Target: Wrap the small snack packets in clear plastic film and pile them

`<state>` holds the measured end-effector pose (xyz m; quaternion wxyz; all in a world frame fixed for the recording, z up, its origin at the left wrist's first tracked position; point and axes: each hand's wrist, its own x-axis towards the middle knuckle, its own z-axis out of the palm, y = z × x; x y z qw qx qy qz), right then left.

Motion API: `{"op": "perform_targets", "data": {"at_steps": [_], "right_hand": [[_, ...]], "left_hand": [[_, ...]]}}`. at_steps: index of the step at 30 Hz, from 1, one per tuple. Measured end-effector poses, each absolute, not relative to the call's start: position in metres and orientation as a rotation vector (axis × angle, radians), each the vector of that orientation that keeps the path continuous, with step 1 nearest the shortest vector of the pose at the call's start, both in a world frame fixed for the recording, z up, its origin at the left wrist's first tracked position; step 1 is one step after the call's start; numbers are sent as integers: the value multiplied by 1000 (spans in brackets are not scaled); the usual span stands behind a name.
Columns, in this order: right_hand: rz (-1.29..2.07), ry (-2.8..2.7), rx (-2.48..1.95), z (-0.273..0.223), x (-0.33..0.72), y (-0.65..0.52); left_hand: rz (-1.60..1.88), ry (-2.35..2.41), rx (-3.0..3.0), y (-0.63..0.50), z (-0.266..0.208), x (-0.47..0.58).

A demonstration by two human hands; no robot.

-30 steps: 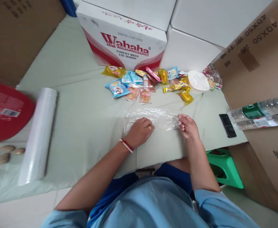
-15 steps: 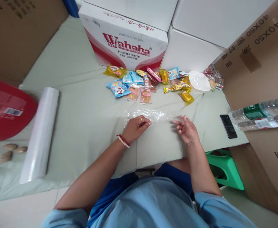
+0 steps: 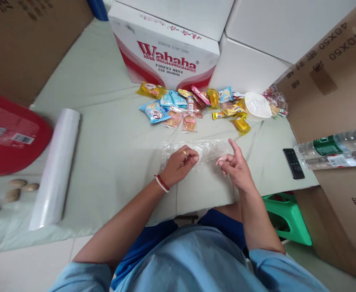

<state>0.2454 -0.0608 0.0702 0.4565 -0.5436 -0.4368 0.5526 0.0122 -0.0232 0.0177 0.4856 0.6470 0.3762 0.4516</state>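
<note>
A clear, crinkled plastic bag (image 3: 209, 149) lies across the table in front of me. Its near edge is pinched by my left hand (image 3: 179, 165), thumb against bent fingers, with the bag's left end behind the knuckles. At the bag's right part, my right hand (image 3: 236, 169) closes its thumb and fingers on a bit of the film, while the index finger points up and away. Beyond the bag lie small wrapped snacks, among them a blue packet (image 3: 154, 112), a pink-printed clear packet (image 3: 189, 122) and a yellow packet (image 3: 241, 125).
A white carton (image 3: 166, 52) stands behind the snacks, beside a white plastic bowl (image 3: 258, 106). Left are a plastic film roll (image 3: 56, 168), a red container (image 3: 13, 134) and several brown stones (image 3: 13, 195). Right are water bottles (image 3: 342, 140), a black phone (image 3: 293, 163) and a green stool (image 3: 287, 219).
My right hand has moved slightly left and its fingers have closed on the bag's film, the index finger now raised. My left hand has shifted slightly right, still pinching. The view has shifted a little.
</note>
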Motion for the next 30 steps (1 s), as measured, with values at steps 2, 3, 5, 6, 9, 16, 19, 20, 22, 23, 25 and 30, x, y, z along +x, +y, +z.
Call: {"op": "perform_targets", "data": {"at_steps": [2,3,5,6,9,16,19,20,22,23,25,30], "right_hand": [[1397,-1162,-1333,79,240,-61],[1413,-1193,-1324,83,237,-61],[1450,-1240,-1290,90,232,-60],[1467,-1260,-1272,93,231,-60],[1472,-1292,-1243,101,230,-61],[1448,-1022,-1228,131,273,-73],[1447,-957,-1180,140,293,-60],[1436,-956,-1167,140,298,-51],[1414,-977,-1156,134,306,-29],[1401,-993,-1161,128,309,-16],[1373,-1022,-1195,109,314,9],[1325,-1073,-1466,54,319,39]], "left_hand": [[1157,968,1521,-28,24,19],[1167,976,1505,-30,28,23],[1154,949,1522,-33,35,31],[1144,924,1542,-33,39,34],[1190,918,1476,-35,50,33],[1348,1075,992,-62,85,-3],[1352,1161,996,-65,98,-13],[1331,1161,978,-62,99,-15],[1277,1147,942,-48,92,-19],[1248,1145,927,-38,84,-20],[1223,1193,905,-17,64,-24],[1068,1514,972,11,15,-36]]}}
